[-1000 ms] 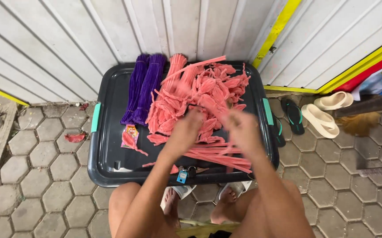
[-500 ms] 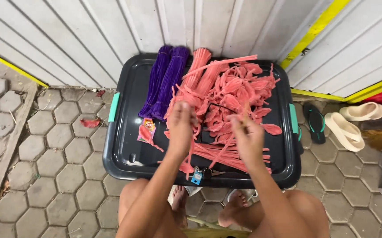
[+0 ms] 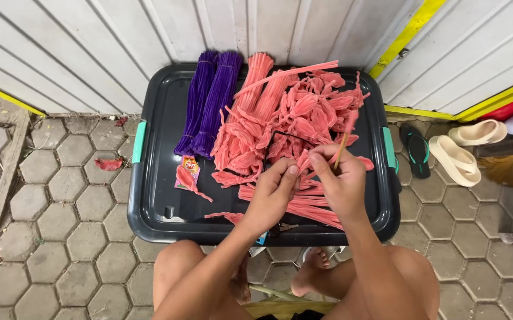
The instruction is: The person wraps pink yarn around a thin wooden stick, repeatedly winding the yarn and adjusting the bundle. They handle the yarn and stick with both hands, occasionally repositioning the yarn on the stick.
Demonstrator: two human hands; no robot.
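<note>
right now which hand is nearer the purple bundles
Left. The left hand is over the pink stems, right of the purple bundles; the right hand, pinching a thin stick, is farther right.

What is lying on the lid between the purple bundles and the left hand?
In the head view, pink pipe cleaners lie piled between the purple bundles and the left hand.

i count two purple pipe-cleaner bundles (image 3: 208,101), one dark tray lid (image 3: 156,195), two cream sandals (image 3: 457,159), one dark flip-flop (image 3: 415,150). pink pipe cleaners (image 3: 280,124): too many to count.
</note>
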